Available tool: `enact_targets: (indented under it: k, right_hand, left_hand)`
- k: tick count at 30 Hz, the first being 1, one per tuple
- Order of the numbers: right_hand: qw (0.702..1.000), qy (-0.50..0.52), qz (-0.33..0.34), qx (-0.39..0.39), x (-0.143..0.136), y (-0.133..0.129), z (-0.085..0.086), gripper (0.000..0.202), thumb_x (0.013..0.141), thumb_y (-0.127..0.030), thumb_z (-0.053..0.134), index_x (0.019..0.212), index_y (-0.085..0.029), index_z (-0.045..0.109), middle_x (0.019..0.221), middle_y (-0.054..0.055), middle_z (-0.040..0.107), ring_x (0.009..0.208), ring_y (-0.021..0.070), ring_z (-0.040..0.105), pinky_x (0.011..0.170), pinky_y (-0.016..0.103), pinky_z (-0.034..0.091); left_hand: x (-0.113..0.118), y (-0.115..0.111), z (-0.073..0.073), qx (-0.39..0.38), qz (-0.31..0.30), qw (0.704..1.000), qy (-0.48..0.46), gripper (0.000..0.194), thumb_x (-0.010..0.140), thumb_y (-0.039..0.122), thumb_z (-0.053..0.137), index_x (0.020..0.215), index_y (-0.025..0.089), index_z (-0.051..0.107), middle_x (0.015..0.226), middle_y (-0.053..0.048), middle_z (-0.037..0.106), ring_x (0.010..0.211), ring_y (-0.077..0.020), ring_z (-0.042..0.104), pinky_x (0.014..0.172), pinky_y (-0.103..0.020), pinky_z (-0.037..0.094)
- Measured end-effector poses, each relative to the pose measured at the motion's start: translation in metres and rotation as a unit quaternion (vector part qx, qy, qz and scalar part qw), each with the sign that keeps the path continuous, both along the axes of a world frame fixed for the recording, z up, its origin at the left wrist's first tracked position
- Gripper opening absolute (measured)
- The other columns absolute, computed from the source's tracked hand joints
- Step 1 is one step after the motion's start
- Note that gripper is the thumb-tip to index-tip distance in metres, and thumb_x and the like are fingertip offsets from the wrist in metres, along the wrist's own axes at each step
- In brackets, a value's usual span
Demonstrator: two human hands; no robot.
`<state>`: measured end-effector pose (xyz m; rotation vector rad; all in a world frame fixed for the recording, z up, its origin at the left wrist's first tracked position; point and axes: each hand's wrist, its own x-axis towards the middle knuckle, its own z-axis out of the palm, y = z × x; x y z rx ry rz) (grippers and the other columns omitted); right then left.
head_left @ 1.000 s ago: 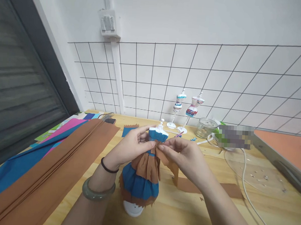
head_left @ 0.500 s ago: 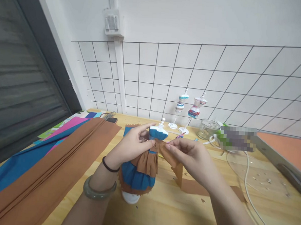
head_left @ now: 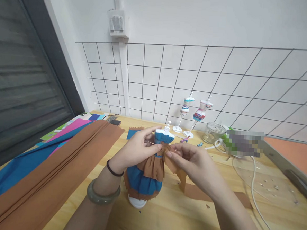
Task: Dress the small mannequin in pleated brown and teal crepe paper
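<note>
A miniature dress form (head_left: pixel 163 136) stands tilted on its white base (head_left: pixel 137 202), its white neck and blue-covered bust showing at the top. It wears a skirt of blue layers (head_left: pixel 144 182) and gathered brown layers (head_left: pixel 154 166) with jagged edges. My left hand (head_left: pixel 143 145) is closed around the form's waist from the left, thumb pressing on brown material at the front. Between the thumb and fingers of my right hand (head_left: pixel 188 155) is a brown crepe-paper strip (head_left: pixel 182 177), gathered against the waist. Its loose tail trails down onto the table to the right.
Brown and blue sheets (head_left: pixel 83 152) lie stacked at the left. At the back stand two small dress forms (head_left: pixel 187 105) (head_left: pixel 199 114) and a glass jar (head_left: pixel 215 132). A white cable (head_left: pixel 253 190) crosses a clear plastic sheet (head_left: pixel 271 184) at right. Paper scraps dot the wooden table (head_left: pixel 178 217).
The view has shifted slightly, so the whole scene sits a little farther right. My right fingers are closer to the waist, with the strip bunched nearer my left thumb.
</note>
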<state>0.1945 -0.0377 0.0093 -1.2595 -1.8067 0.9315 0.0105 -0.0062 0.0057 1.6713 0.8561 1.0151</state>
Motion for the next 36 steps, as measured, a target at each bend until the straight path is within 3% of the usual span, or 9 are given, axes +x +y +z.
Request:
enact_targets:
  k: [4, 14, 20, 25, 29, 36]
  right_hand:
    - [0.999, -0.034, 0.017, 0.017, -0.0014, -0.0019, -0.0025, 0.027, 0.086, -0.037, 0.049, 0.068, -0.019, 0.06, 0.058, -0.002, 0.053, 0.055, 0.0124, 0.047, 0.051, 0.024, 0.036]
    - [0.997, -0.051, 0.033, 0.043, -0.0025, -0.0043, -0.0015, 0.028, 0.091, -0.032, 0.045, 0.073, -0.019, 0.062, 0.055, -0.003, 0.052, 0.053, 0.0117, 0.048, 0.051, 0.024, 0.037]
    - [0.981, -0.126, 0.009, 0.148, -0.0045, -0.0064, -0.0046, 0.023, 0.091, -0.025, 0.046, 0.078, -0.02, 0.064, 0.065, 0.0, 0.059, 0.061, 0.0137, 0.054, 0.058, 0.026, 0.038]
    - [0.964, -0.174, 0.008, 0.202, -0.0063, -0.0061, -0.0052, 0.024, 0.092, -0.024, 0.043, 0.079, -0.018, 0.062, 0.064, 0.001, 0.056, 0.059, 0.0137, 0.051, 0.057, 0.026, 0.037]
    - [0.968, -0.172, 0.008, 0.183, -0.0035, -0.0049, -0.0028, 0.023, 0.093, -0.025, 0.042, 0.078, -0.019, 0.059, 0.069, 0.0, 0.058, 0.062, 0.0132, 0.051, 0.057, 0.025, 0.036]
    - [0.991, -0.105, -0.034, 0.07, 0.0028, 0.0009, -0.0058, 0.025, 0.089, -0.039, 0.049, 0.078, -0.02, 0.061, 0.06, -0.003, 0.055, 0.054, 0.0115, 0.046, 0.049, 0.023, 0.033]
  left_hand:
    - [0.0008, -0.0017, 0.0015, -0.011, -0.008, 1.0, 0.0, 0.06, 0.077, 0.017, 0.063, 0.134, 0.019, 0.043, 0.121, -0.009, 0.062, 0.11, -0.022, 0.058, 0.091, -0.033, 0.048]
    - [0.0038, 0.0005, -0.0031, -0.004, -0.019, 1.0, -0.02, 0.057, 0.076, 0.012, 0.061, 0.131, 0.019, 0.046, 0.122, -0.009, 0.062, 0.11, -0.0213, 0.059, 0.091, -0.031, 0.049]
    - [0.0065, 0.0006, -0.0036, 0.019, -0.015, 1.0, -0.015, 0.056, 0.077, 0.012, 0.06, 0.131, 0.02, 0.046, 0.124, -0.008, 0.061, 0.112, -0.0205, 0.059, 0.091, -0.029, 0.049]
    - [0.0084, -0.0002, -0.0051, 0.03, -0.002, 1.0, -0.008, 0.057, 0.077, 0.012, 0.06, 0.132, 0.02, 0.046, 0.124, -0.008, 0.061, 0.11, -0.0208, 0.059, 0.091, -0.031, 0.049]
    - [0.0069, -0.0017, -0.0043, 0.006, 0.001, 1.0, 0.003, 0.061, 0.078, 0.014, 0.061, 0.135, 0.017, 0.041, 0.126, -0.01, 0.059, 0.113, -0.0225, 0.057, 0.091, -0.033, 0.05]
    - [0.0061, -0.004, 0.0014, 0.0, -0.036, 0.999, -0.035, 0.052, 0.082, 0.015, 0.058, 0.132, 0.019, 0.045, 0.126, -0.008, 0.06, 0.115, -0.0203, 0.057, 0.093, -0.03, 0.05]
